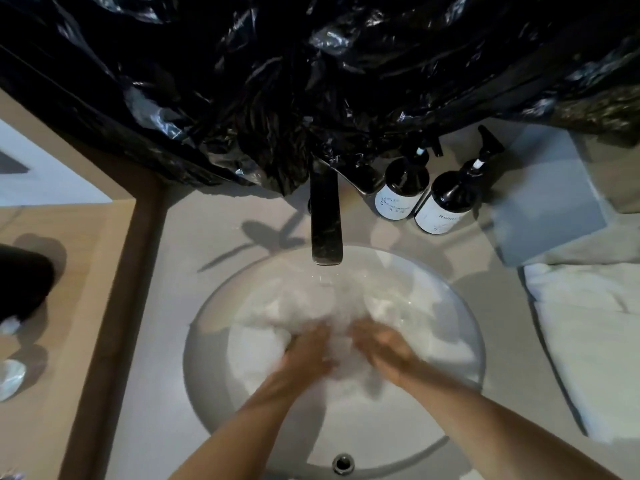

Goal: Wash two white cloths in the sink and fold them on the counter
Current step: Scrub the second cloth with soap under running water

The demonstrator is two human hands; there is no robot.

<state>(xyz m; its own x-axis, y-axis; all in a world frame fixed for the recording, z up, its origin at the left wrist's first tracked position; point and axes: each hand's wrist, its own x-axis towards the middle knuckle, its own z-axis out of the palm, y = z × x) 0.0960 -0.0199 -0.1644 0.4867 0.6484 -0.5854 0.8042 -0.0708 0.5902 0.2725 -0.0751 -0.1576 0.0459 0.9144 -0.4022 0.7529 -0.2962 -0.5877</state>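
White terry cloth (277,317), wet, bunched in a round white sink basin (207,358); one entry, head view only.

Location: cloth mass lies in the basin directly below the dark faucet spout (326,233), spreading from under the spout toward the near rim. Whether this heap is one cloth or both cannot be told; the folds run together in the blur.

Second item: folded white towel (588,341) on the bench (166,306), right of the faucet and well apart from the basin heap. Whether it is one of the two task cloths cannot be told.

Hands: left hand (306,351) and right hand (384,346) close together on the near part of the heap, both motion-blurred. Fingers appear pressed into the fabric; whether they curl round it cannot be told.

Step in hand, as judged: washing, by rubbing the cloth between the two hands under the spout. Folding not yet begun.

Next move, as judged: gather the heap, wring it over the basin, then carry it to bare bench for folding.

Orientation: heap has no clean long axis; its loose spread runs roughly from the spout toward the hands, bulk left of the faucet line.

Also present: two dark pump bottles (401,192) just right of the faucet; black plastic sheeting (311,64) behind it.
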